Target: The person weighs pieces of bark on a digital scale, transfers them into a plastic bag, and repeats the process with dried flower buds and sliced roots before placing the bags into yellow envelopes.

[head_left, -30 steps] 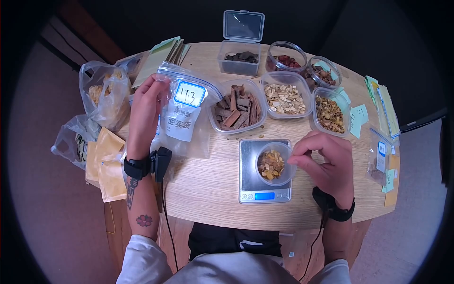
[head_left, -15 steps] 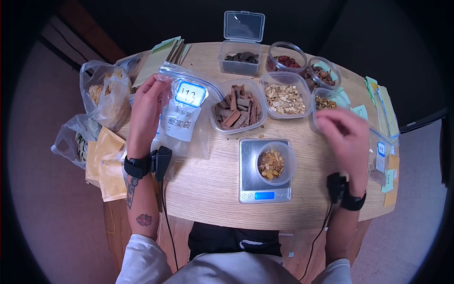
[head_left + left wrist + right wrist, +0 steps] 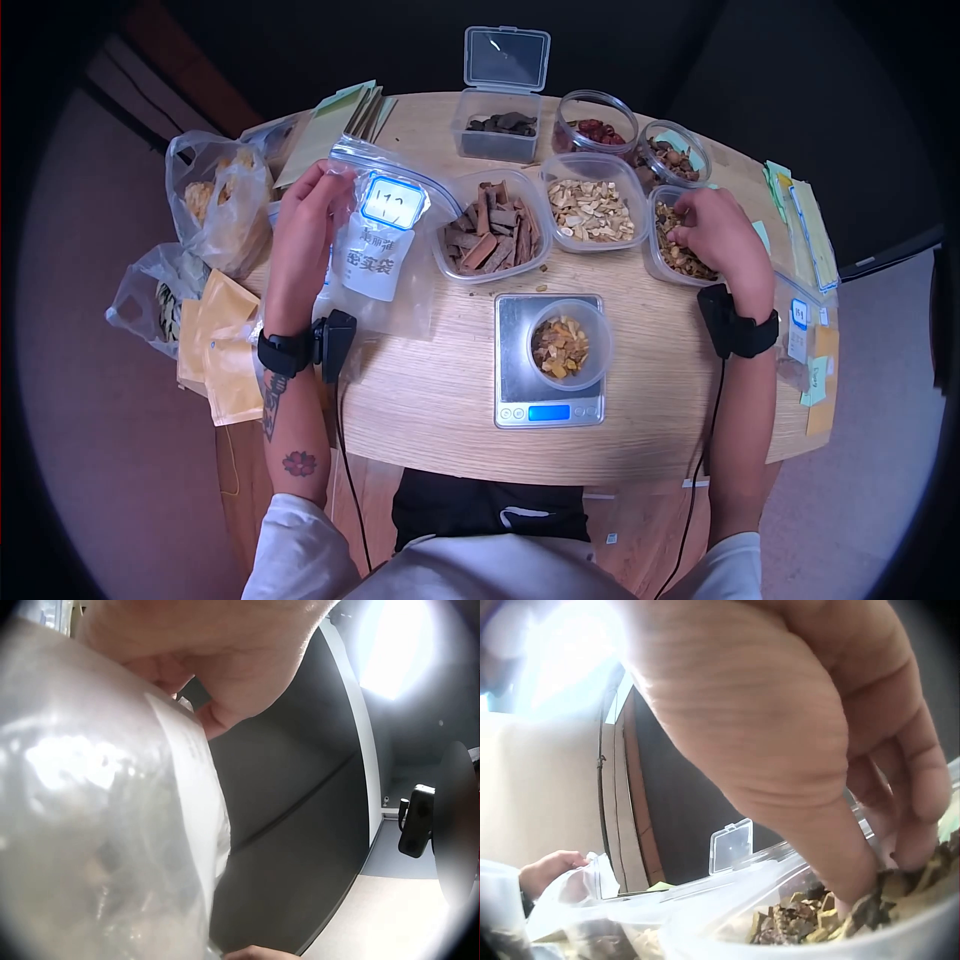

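Observation:
My left hand (image 3: pixel 308 215) pinches the top left corner of a clear zip-lock bag (image 3: pixel 412 290) with a blue-framed handwritten label, holding it up over the table. In the left wrist view, the bag (image 3: pixel 97 817) fills much of the picture. At the right, my right hand (image 3: pixel 728 238) reaches into a clear tub (image 3: pixel 655 262) of yellow-brown chopped dried herb pieces (image 3: pixel 810 915). Its thumb and fingertips dig in among the pieces and pinch at them. A small round cup (image 3: pixel 603 350) with similar pieces (image 3: pixel 562 347) stands on a digital kitchen scale (image 3: pixel 512 385) with a lit blue display.
Tubs of brown bark strips (image 3: pixel 490 235) and pale slices (image 3: pixel 592 212) stand in the middle. Behind them are a lidded box (image 3: pixel 498 140) and two round jars. Plastic bags (image 3: pixel 215 200) and brown paper packets (image 3: pixel 225 350) lie left; labelled bags and papers (image 3: pixel 815 240) lie right.
My right hand has left the cup on the scale and moved up and right into the tub of yellow-brown pieces. My left hand still holds the bag in place.

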Available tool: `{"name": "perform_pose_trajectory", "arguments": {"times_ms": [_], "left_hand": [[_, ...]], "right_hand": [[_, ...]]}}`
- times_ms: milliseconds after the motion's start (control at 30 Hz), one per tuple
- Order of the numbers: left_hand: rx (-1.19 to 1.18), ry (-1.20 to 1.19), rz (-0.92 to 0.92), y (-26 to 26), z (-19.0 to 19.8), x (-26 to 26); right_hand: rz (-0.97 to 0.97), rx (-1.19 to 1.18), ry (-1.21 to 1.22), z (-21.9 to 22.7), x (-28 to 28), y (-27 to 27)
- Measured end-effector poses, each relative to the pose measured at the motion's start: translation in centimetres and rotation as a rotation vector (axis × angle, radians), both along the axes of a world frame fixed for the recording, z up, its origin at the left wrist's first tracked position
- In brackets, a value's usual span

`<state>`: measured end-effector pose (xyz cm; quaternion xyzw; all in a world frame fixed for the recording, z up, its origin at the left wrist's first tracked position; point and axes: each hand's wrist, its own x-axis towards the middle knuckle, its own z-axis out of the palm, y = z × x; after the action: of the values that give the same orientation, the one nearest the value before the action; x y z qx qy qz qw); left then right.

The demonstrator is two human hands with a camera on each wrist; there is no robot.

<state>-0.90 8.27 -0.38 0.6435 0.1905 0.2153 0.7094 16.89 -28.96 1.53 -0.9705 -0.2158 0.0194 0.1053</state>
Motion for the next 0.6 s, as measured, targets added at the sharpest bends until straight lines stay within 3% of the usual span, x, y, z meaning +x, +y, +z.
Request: {"name": "perform_pose_trajectory", "arguments": {"times_ms": [600], "left_hand": [[0.008, 0.013, 0.028, -0.2, 0.0, 0.1]], "right_hand": [[0.214, 0.121, 0.140, 1.9, 1.2, 0.2]]}}
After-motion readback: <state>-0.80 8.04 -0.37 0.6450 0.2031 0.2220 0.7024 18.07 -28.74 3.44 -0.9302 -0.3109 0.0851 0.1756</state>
